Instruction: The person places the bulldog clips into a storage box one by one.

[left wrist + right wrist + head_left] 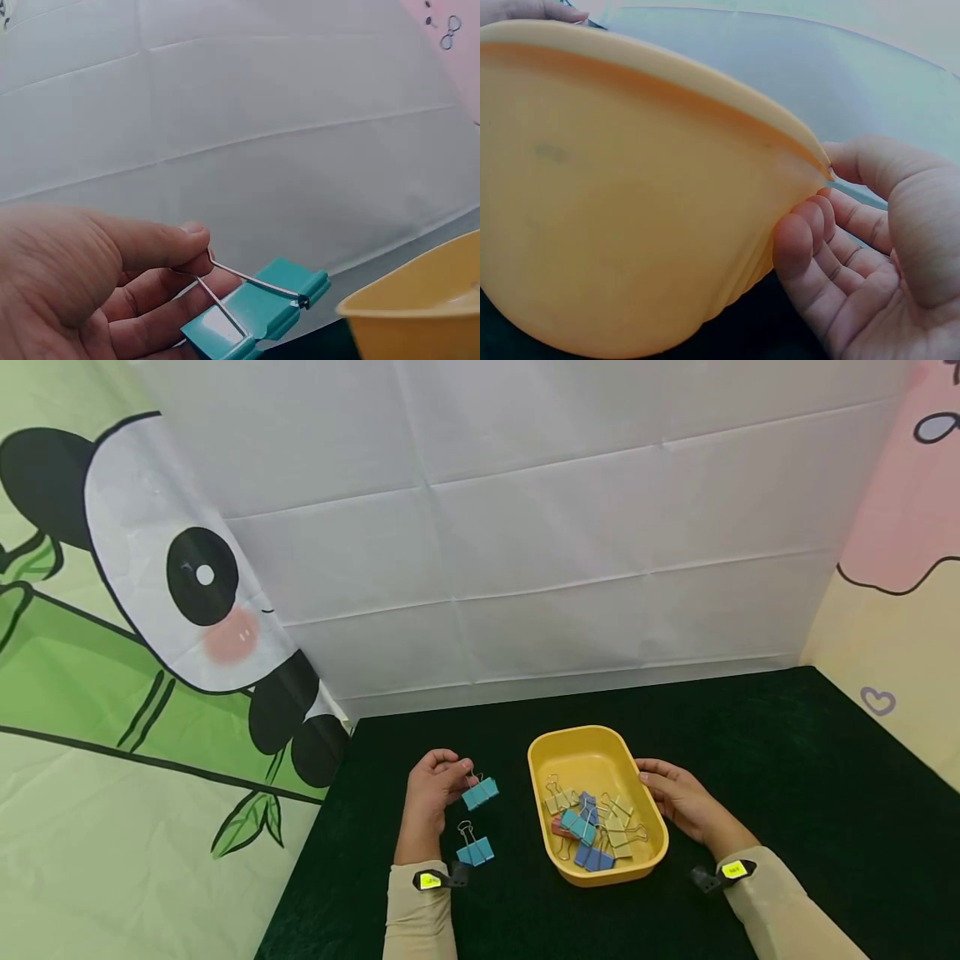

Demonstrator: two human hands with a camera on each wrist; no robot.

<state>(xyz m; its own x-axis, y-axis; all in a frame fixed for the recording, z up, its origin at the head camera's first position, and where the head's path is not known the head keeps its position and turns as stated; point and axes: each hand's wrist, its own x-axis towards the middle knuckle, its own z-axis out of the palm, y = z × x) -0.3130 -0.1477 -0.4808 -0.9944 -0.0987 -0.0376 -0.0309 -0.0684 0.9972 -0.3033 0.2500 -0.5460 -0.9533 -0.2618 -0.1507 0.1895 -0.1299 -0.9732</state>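
Note:
My left hand [435, 793] pinches a teal binder clip [480, 793] by its wire handles, between thumb and fingers. In the left wrist view that clip [255, 307] hangs with its body below the fingertips. Just in front of the left wrist, another teal binder clip [476, 852] lies on the dark cloth. A yellow tray [537, 768] stands to the right, holding several binder clips in cream, blue, teal and red. My right hand [682, 797] grips its right side, with the thumb at the rim and the fingers against the outer wall [630, 195].
Dark green cloth [750, 752] covers the table. A white sheet [540, 543] hangs behind it, with a panda-printed sheet [150, 610] on the left and a pink and cream printed sheet [892, 635] on the right. Each sleeve carries a small black wrist device.

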